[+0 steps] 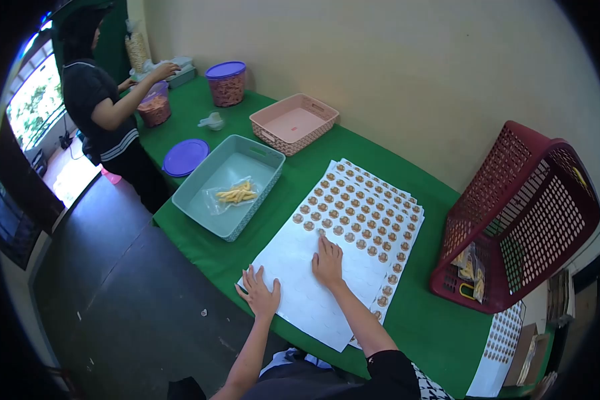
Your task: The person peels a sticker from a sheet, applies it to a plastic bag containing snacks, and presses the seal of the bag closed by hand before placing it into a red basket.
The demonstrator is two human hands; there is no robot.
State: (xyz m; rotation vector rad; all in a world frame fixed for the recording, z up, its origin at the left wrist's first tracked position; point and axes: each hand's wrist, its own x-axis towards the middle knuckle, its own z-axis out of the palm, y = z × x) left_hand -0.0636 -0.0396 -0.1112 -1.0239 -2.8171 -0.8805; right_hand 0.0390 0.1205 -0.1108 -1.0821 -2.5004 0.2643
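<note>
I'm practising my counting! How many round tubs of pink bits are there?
2. One purple-lidded tub is near the wall; the other tub stands by the person in black. More could be hidden behind that person.

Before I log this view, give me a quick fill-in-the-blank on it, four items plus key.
1. The right hand has its index finger at the round labels; the hand spread at the white sheet's corner is the ____ one.
2. Of the pink tray and green tray, the bag of yellow sticks lies in the ____ one.
3. The loose lid is ____.
4. In this view, the maroon basket stands to the sheet's ____.

Missing words: left; green; purple; right
</note>
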